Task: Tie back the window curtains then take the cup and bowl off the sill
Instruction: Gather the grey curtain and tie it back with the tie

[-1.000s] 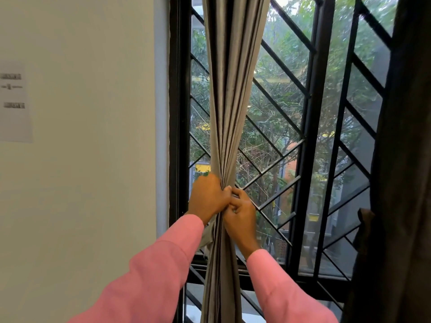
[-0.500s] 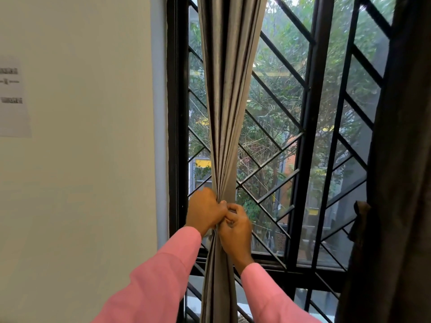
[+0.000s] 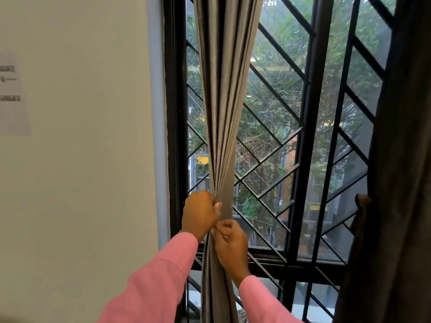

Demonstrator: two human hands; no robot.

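A grey curtain (image 3: pixel 225 89) hangs gathered into a tight bundle in front of the left part of the window. My left hand (image 3: pixel 200 213) grips the bundle from the left at its narrowest point. Just below it, my right hand (image 3: pixel 231 238) pinches the fabric at the front with curled fingers. Both arms wear pink sleeves. A second, dark curtain (image 3: pixel 401 183) hangs along the right edge, bunched about halfway down. The cup, the bowl and the sill are out of view.
Behind the curtains is a black window frame (image 3: pixel 300 159) with a diagonal metal grille (image 3: pixel 275 94); trees and buildings show outside. A pale wall (image 3: pixel 88 159) fills the left side, with a sheet of paper (image 3: pixel 11 96) stuck on it.
My right hand has dropped slightly below my left on the bundle. The view has shifted a little, and the left hand keeps its grip.
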